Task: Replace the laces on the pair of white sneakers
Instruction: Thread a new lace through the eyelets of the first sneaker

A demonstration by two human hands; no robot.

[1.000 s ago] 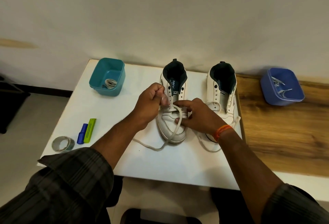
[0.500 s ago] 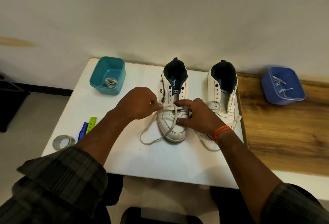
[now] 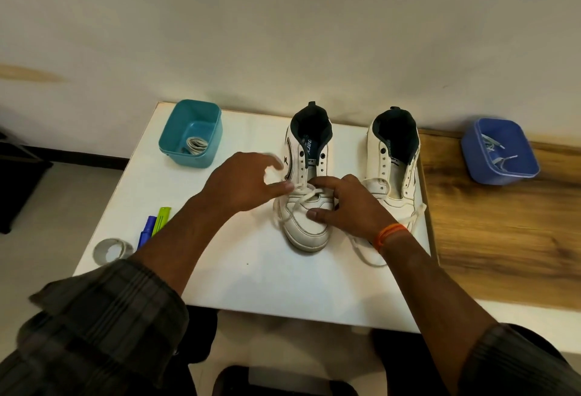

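Two white sneakers stand on the white table (image 3: 251, 273), toes toward me. The left sneaker (image 3: 309, 233) has a white lace (image 3: 305, 197) crossed through its lowest eyelets. My left hand (image 3: 242, 185) is at that shoe's left side, thumb tip on the lace, fingers spread and blurred, with a blurred white strand between thumb and index finger. My right hand (image 3: 349, 207) grips the toe, thumb on the toe cap and index finger on the lace crossing. The right sneaker (image 3: 382, 183) has a loose lace (image 3: 415, 216) trailing beside it.
At the back left stands a teal bin (image 3: 188, 105) with a coiled lace (image 3: 196, 145) inside. A blue bin (image 3: 471, 159) holding laces sits on the wooden top (image 3: 503, 238) to the right. A tape roll (image 3: 110, 251), blue tool (image 3: 147, 233) and green tool (image 3: 162, 216) lie front left.
My left hand swung down from above the shoe to its left side and its fingers spread. The long loop of slack lace in front of the shoe has shortened. My right hand stayed on the toe.
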